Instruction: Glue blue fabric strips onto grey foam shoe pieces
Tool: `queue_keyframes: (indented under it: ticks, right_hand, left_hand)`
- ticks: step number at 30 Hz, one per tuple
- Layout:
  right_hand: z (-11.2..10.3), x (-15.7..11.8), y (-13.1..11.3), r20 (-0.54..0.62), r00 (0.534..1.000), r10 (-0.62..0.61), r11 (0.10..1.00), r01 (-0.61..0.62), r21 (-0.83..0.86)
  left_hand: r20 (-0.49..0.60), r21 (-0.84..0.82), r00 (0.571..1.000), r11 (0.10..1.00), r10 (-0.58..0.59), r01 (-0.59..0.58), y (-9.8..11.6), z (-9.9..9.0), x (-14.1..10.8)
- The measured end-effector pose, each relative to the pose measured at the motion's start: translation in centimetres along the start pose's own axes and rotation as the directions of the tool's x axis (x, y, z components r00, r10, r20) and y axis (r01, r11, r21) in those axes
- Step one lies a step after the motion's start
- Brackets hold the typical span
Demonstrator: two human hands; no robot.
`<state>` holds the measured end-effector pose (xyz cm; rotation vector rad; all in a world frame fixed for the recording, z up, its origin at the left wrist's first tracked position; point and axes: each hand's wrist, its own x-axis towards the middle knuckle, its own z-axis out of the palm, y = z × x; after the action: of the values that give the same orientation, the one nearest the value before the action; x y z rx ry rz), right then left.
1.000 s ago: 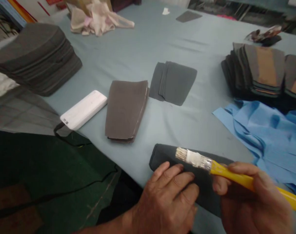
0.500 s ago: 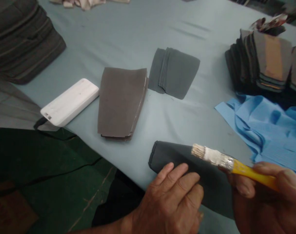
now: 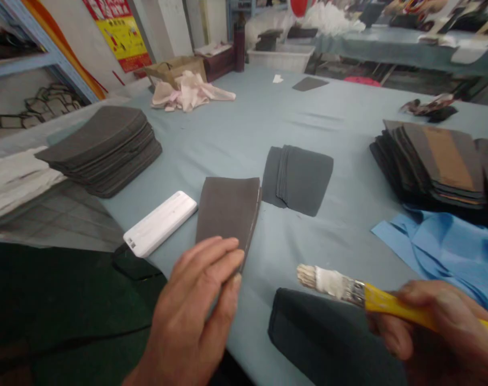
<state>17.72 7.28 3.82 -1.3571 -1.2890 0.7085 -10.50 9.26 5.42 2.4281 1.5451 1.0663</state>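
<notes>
My right hand (image 3: 432,321) is closed around the yellow handle of a paintbrush (image 3: 332,281). Its pale bristles point left, above a dark folded fabric piece (image 3: 328,338) at the table's near edge. My left hand (image 3: 199,305) lies over the near end of a stack of brown panels (image 3: 230,203), fingers stretched out together and the thumb by the stack's right edge. Whether the thumb grips a panel cannot be made out. Just behind that stack sits a fanned pile of dark grey pieces (image 3: 308,179).
Left of the brown panels lies a white power bank (image 3: 161,222) with a black cable. A tall panel stack (image 3: 107,150) stands at far left. Blue cloth (image 3: 440,252) and banded bundles (image 3: 436,155) occupy the right. Crumpled pink fabric (image 3: 189,91) and a box (image 3: 175,69) are behind.
My left hand has left the dark fabric piece and moved left onto the brown stack. The view has tilted up, showing more of the room. The brush stays in my right hand.
</notes>
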Motion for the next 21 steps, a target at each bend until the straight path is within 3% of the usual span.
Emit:
queue_keyframes:
  ticks: [3,7,9,15,21]
  right_hand:
    - [3.3,1.3,-2.7,-0.074,0.981,0.181,0.977,-0.171,0.13]
    - [6.3,1.4,-4.0,0.026,0.974,0.227,0.964,-0.228,0.135]
    - [7.0,1.2,-4.0,0.069,0.968,0.242,0.961,-0.248,0.118]
    - [8.7,0.6,-4.7,0.025,0.939,0.344,0.937,-0.345,0.049]
    - [9.7,0.1,-4.9,0.023,0.933,0.359,0.933,-0.36,0.001]
  left_hand:
    - [0.052,0.072,0.999,0.997,0.003,-0.006,-2.6,-0.3,1.7]
    - [0.167,0.066,0.984,0.995,0.069,-0.081,-4.4,0.2,2.5]
    - [0.198,0.042,0.976,0.994,0.091,-0.101,-4.7,0.5,2.6]
    - [0.211,0.007,0.971,0.993,0.115,-0.119,-5.2,1.2,2.6]
    - [0.191,-0.015,0.974,0.993,0.119,-0.118,-5.7,1.5,2.4]
